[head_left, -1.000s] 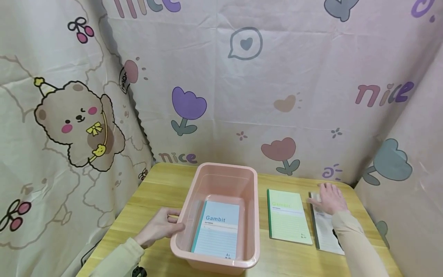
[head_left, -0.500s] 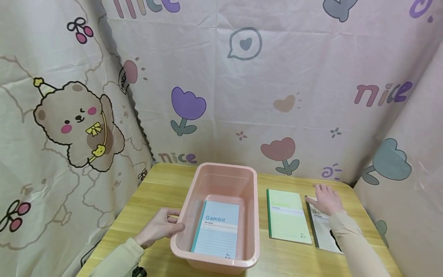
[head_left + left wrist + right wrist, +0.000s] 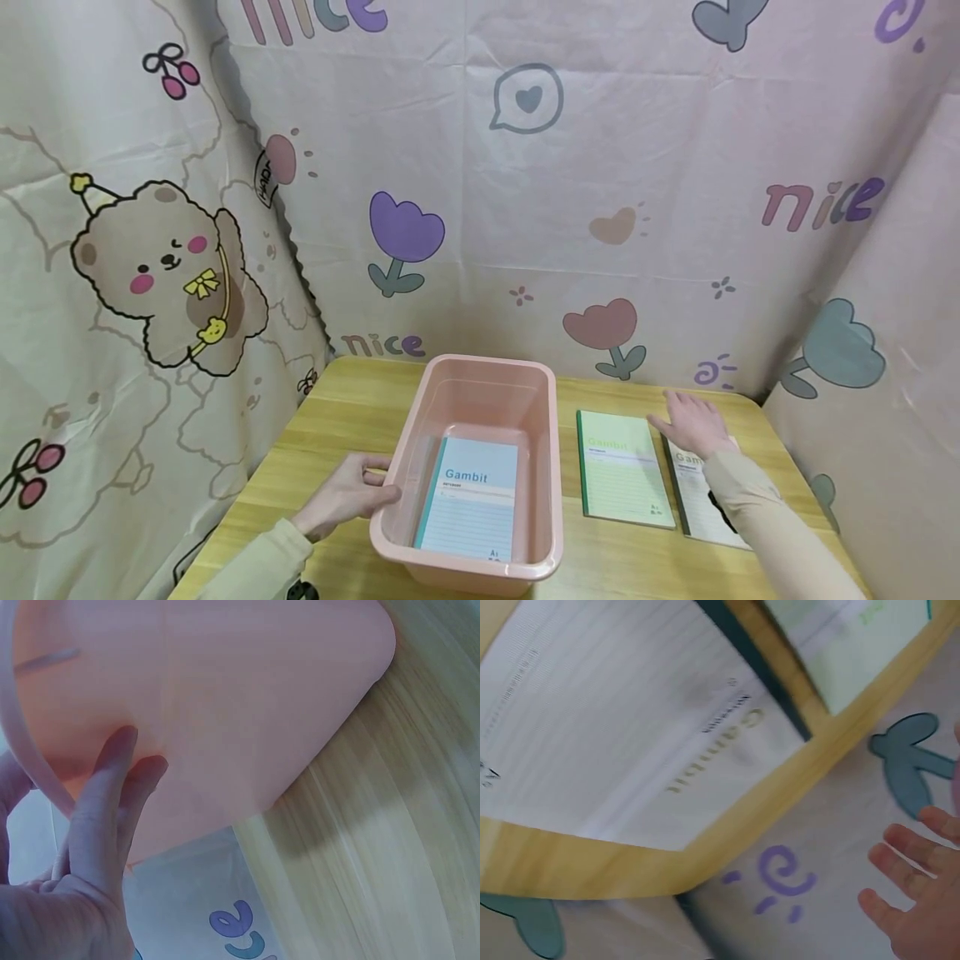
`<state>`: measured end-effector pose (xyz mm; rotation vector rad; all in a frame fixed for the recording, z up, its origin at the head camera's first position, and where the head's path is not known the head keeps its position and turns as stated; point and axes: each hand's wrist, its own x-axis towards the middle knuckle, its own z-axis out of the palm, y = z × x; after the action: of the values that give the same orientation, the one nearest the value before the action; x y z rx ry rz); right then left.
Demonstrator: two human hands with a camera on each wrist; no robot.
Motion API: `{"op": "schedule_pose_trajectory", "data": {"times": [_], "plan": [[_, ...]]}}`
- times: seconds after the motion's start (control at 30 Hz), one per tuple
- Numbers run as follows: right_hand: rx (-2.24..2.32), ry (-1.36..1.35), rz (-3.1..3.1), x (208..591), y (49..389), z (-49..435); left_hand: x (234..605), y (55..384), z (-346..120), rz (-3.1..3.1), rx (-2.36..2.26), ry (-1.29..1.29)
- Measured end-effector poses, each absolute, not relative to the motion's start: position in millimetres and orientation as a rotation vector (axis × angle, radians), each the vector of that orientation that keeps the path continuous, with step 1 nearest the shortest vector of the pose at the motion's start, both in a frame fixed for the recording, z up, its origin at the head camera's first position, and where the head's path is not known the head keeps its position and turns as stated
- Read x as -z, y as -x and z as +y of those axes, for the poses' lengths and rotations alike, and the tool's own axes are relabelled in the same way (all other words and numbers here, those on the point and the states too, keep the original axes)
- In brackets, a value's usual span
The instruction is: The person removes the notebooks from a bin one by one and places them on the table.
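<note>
My left hand (image 3: pixel 351 493) pinches the left rim of a pink plastic tub (image 3: pixel 556 467), thumb over the rim and fingers against the outer wall, as the left wrist view also shows. Inside the tub lies a light blue "Gambit" notebook (image 3: pixel 480 500). To the right of the tub, a pale green notebook (image 3: pixel 626 479) lies flat on the table. Beside it is a grey-white notebook (image 3: pixel 630 712) with a dark spine. Over this one's top end hovers my right hand (image 3: pixel 693 423), fingers spread and holding nothing; hand and sleeve cover part of its cover.
The wooden table (image 3: pixel 360 400) carries all of these things. Printed cloth (image 3: pixel 480 208) hangs behind the table and along both sides, close to its edges. The tub stands between my left hand and the two notebooks on the right.
My right hand has moved left across the top of the grey-white notebook, toward the green one. That notebook shifted slightly, and more of its title shows. The left hand stays on the tub.
</note>
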<state>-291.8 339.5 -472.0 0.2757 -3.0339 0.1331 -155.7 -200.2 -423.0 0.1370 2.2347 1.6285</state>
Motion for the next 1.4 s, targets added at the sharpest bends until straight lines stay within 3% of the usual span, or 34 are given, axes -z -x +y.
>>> {"op": "schedule_pose_trajectory", "data": {"times": [0.3, 0.83, 1.4], "plan": [[-0.114, -0.326, -3.041, 431, 290, 291, 424, 156, -200, 2.246, -1.614, -0.121], [-0.128, -0.425, -3.066, 348, 286, 162, 424, 157, -202, 2.247, -1.61, -0.129], [-0.176, -0.538, -3.281, 340, 282, 60, 424, 157, -199, 2.263, -1.599, -0.129]]}}
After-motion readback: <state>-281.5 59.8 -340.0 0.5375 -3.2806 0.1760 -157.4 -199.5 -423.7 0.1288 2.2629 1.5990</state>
